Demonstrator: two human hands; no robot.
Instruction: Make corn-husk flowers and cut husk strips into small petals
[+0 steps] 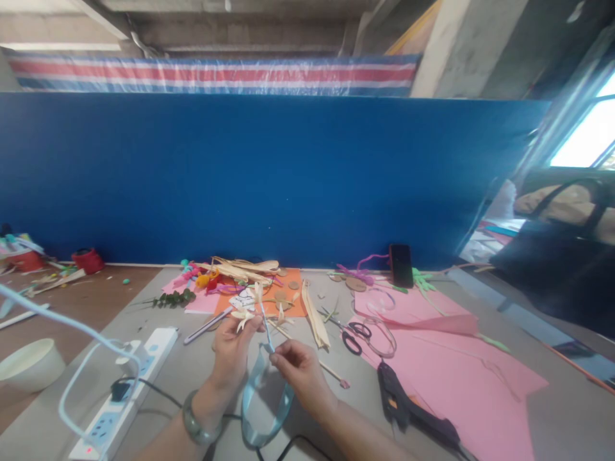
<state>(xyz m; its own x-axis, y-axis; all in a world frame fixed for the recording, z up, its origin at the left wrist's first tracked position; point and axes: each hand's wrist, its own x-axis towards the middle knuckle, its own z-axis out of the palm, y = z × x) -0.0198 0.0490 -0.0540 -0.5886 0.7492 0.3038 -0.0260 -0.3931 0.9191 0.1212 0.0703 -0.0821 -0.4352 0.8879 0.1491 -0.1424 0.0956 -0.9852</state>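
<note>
My left hand (pixel 231 351) is closed on a small cream straw flower (pixel 243 315) held just above the grey table (pixel 192 371). My right hand (pixel 300 368) pinches a pale blue ribbon (pixel 262 400) near its upper end. The ribbon runs up in a thin strip towards the flower and hangs down in a wide loop between my wrists. A grey bracelet (pixel 196 426) sits on my left wrist.
A white power strip (pixel 125 390) with a plug and cable lies at the left, a white bowl (pixel 29 365) beyond it. Scissors (pixel 354 334), a black glue gun (pixel 408 406), pink paper (pixel 446 358), an orange sheet (pixel 293 301) with straw strips and a phone (pixel 400 265) lie ahead and right.
</note>
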